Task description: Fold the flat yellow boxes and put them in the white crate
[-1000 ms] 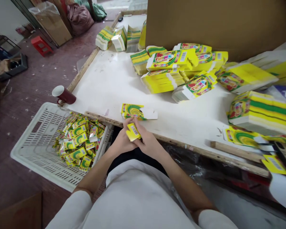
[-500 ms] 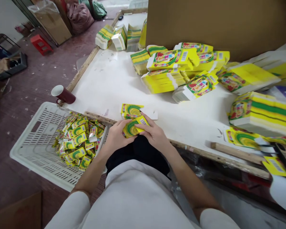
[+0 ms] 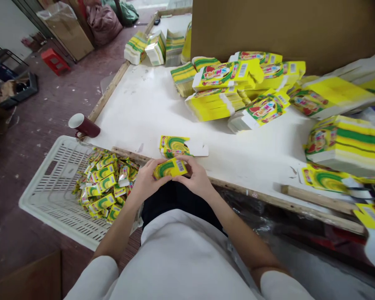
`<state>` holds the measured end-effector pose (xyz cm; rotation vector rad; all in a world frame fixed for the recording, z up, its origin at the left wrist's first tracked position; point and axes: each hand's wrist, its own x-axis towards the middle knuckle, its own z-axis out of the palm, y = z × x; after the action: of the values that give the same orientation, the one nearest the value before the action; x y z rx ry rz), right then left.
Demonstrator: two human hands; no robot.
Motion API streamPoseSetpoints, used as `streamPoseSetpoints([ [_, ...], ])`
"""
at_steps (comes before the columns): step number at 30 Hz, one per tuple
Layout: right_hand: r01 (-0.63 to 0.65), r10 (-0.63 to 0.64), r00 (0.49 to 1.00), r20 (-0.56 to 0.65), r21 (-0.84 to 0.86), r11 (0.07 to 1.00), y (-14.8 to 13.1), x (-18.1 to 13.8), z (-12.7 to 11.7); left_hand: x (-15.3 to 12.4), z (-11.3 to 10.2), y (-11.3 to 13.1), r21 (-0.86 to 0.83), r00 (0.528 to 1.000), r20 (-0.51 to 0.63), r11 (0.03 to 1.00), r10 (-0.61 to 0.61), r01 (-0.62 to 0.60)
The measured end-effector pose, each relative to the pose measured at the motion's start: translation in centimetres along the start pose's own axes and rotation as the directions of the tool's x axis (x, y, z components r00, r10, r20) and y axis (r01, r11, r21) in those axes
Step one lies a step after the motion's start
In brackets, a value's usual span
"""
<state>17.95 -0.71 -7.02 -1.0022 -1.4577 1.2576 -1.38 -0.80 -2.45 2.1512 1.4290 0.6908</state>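
Observation:
Between my two hands is a small yellow and green carton (image 3: 170, 168), held over my lap at the table's front edge. My left hand (image 3: 149, 180) grips its left end, thumb along the near side. At the barcode end, my right hand (image 3: 196, 176) has its thumb and fingers closed on the carton. Just beyond them a flat carton blank (image 3: 178, 146) lies on the white table (image 3: 137, 108), its white flap pointing right. Left of my left hand, a white plastic basket (image 3: 46, 196) holds many folded cartons (image 3: 104, 185).
Stacks of flat carton blanks (image 3: 209, 104) cover the back and right of the table. A maroon mug (image 3: 89, 127) lies at the left edge by the basket. A cardboard sheet (image 3: 281, 33) stands behind. Wooden strips (image 3: 315, 198) edge the front right.
The carton has turned more level, and my right hand's fingers have moved from above its top to its right end. The view has shifted slightly.

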Motion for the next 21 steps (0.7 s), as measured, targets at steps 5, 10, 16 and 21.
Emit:
streamPoseSetpoints([
  [5,0.048,-0.039,0.997,0.07,-0.131,0.99,-0.3,0.3,-0.4,-0.7,-1.2,-0.5,0.104,0.989,0.135,0.991,0.066,-0.08],
  [10,0.081,-0.063,0.985,0.16,-0.105,0.991,-0.1,0.0,-0.5,-1.2,-0.5,-0.8,0.108,0.984,0.16,0.989,0.08,-0.098],
  [16,0.222,-0.194,0.97,0.147,-0.204,0.954,-0.5,0.1,0.5,-1.0,-0.3,-0.6,0.007,0.991,0.11,0.997,0.073,-0.074],
  [21,0.163,-0.133,0.982,0.136,-0.24,0.957,-0.6,1.6,-0.8,-2.4,-3.9,-3.5,0.08,0.993,0.094,0.995,-0.07,0.062],
])
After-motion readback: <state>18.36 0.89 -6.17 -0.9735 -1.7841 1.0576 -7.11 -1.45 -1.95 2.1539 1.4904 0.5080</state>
